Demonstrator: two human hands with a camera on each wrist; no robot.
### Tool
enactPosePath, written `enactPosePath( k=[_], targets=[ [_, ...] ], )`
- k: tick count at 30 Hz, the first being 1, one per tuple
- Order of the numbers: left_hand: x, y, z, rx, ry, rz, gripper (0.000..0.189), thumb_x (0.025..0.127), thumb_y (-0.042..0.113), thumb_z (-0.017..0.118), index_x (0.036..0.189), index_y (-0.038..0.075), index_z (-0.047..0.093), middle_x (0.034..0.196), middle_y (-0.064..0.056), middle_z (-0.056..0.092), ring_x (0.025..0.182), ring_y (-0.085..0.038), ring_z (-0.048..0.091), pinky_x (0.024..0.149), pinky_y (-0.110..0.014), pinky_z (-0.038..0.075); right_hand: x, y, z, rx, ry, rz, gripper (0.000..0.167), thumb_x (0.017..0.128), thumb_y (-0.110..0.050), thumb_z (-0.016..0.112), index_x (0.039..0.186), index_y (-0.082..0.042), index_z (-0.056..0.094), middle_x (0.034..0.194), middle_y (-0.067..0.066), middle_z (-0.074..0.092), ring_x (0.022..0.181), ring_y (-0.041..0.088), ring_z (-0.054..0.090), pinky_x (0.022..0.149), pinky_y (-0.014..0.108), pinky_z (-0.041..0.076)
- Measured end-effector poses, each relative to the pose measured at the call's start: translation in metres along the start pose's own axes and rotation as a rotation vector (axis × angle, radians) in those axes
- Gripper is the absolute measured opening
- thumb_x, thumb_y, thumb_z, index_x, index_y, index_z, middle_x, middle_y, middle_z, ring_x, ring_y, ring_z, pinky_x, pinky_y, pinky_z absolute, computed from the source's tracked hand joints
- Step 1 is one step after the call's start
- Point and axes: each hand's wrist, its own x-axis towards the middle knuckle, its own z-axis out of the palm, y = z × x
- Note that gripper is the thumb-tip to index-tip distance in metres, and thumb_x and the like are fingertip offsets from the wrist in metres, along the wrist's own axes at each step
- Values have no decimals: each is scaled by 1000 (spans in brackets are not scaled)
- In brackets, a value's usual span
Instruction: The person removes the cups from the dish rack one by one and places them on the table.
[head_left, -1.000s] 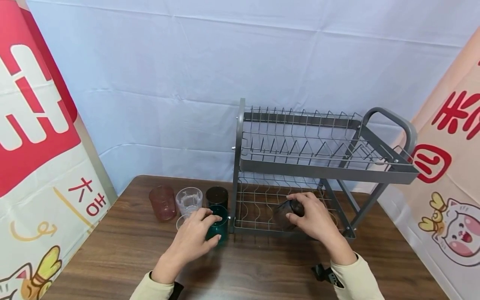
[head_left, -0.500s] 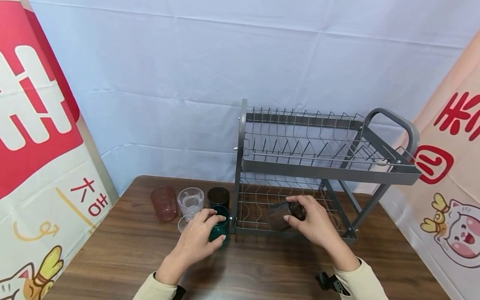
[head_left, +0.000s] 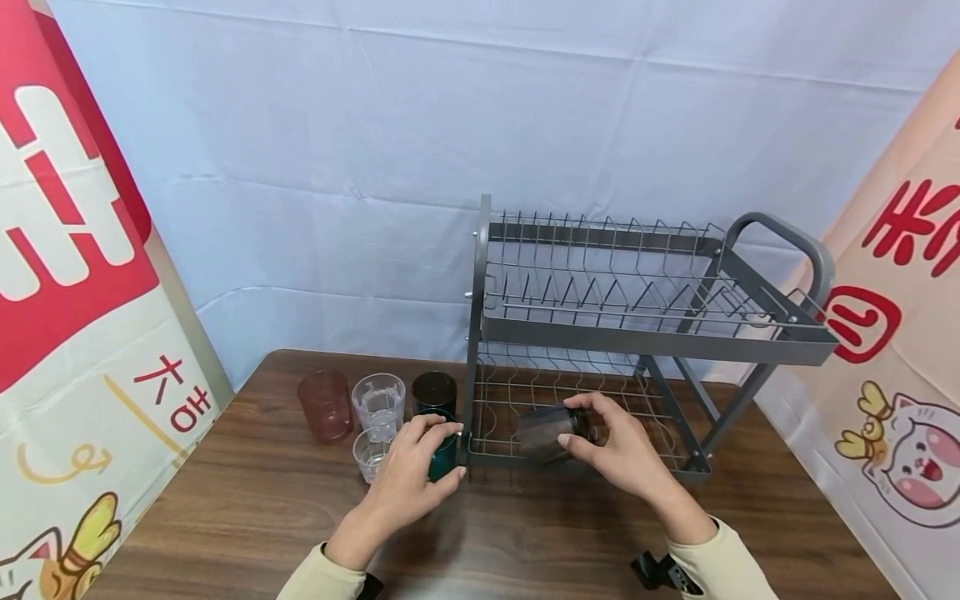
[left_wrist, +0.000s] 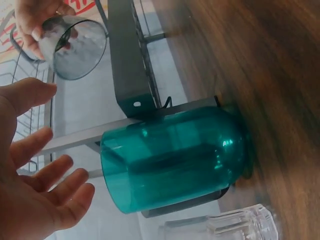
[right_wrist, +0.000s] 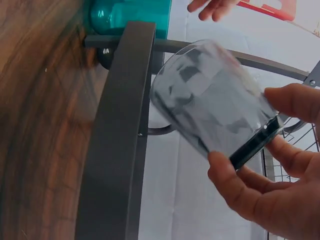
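Note:
My right hand (head_left: 626, 446) pinches a smoky grey glass (right_wrist: 215, 95) near its thick dark base, thumb on one side and fingers on the other. The glass lies tilted in the air at the front of the lower rack shelf, its mouth facing left towards my other hand. By the rack's left post, a teal glass (left_wrist: 175, 160) stands upright on the table. My left hand (head_left: 412, 467) hovers just above and in front of it, fingers loosely spread and holding nothing. In the left wrist view a gap shows between those fingers and the teal rim.
A two-tier grey dish rack (head_left: 660, 337) stands on the right of the wooden table (head_left: 247, 517). Left of it are a reddish glass (head_left: 326, 406), a clear glass (head_left: 377, 396), a smaller clear glass (head_left: 367, 458) and a dark brown glass (head_left: 434, 390).
The smoky glass has swung nearer to horizontal, its mouth moving left. My left hand has shifted a little right towards the rack post, uncovering more of the small clear glass.

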Motion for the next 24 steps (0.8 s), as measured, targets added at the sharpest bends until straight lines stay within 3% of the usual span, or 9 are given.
enactPosePath(
  k=[8,11,20,24],
  targets=[
    [0,1,6,-27,52,17,57,74,23,77,125,12,55,119,-10,48,107,-22,49,78,-41,47,-1,1,7,230,-72,11,40,83,-13,71,118,-7,54,106,11,57,87,23,60,63,34,48],
    [0,2,8,-60,58,14,61,73,24,77,128,13,53,119,-8,47,106,-20,49,79,-40,47,0,2,11,268,-73,2,39,82,-6,69,118,-4,53,108,13,56,89,26,59,65,33,48],
    [4,8,11,-175,42,32,70,72,29,79,133,15,47,124,-6,44,111,-18,47,83,-41,46,-2,-1,24,404,-53,-23,38,81,-5,70,116,-5,55,110,11,55,96,27,54,78,36,46],
    [5,10,13,-250,4,30,75,72,34,79,136,19,43,126,-4,42,110,-20,48,83,-39,46,-4,-2,30,450,-22,-28,37,81,-4,69,115,-3,55,110,13,56,98,29,52,77,35,47]
  ],
)
